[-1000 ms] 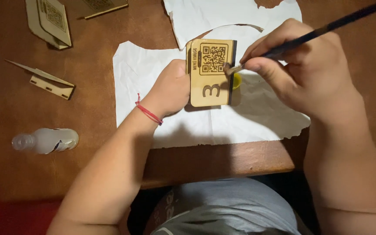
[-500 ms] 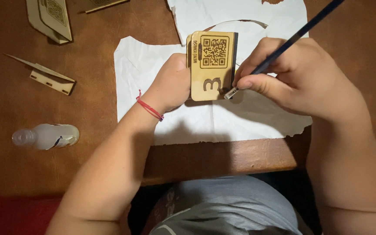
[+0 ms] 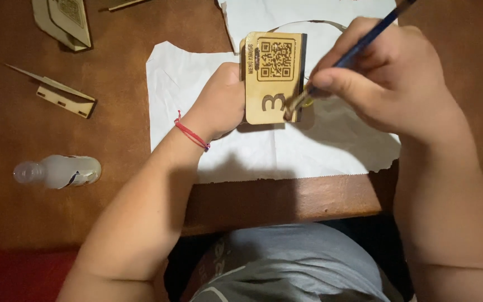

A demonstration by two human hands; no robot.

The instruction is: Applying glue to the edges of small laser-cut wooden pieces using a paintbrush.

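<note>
Nearest you, table edge (image 3: 286, 196), brown wood. Left of it, a small clear bottle (image 3: 60, 171) lying on its side. Your left hand (image 3: 219, 103), fingers closed round the wooden plaque (image 3: 272, 78), holds it upright over the white paper (image 3: 197, 78). Your right hand (image 3: 389, 81) pinches a blue-handled brush (image 3: 359, 47), bristles touching the plaque's lower right edge. Farther off, loose wooden parts (image 3: 65, 100).

Clear plastic bottle (image 3: 58, 171) lying on brown table (image 3: 113, 140); loose wooden cut-outs (image 3: 65, 98), perhaps stand parts; white paper (image 3: 286, 151).
</note>
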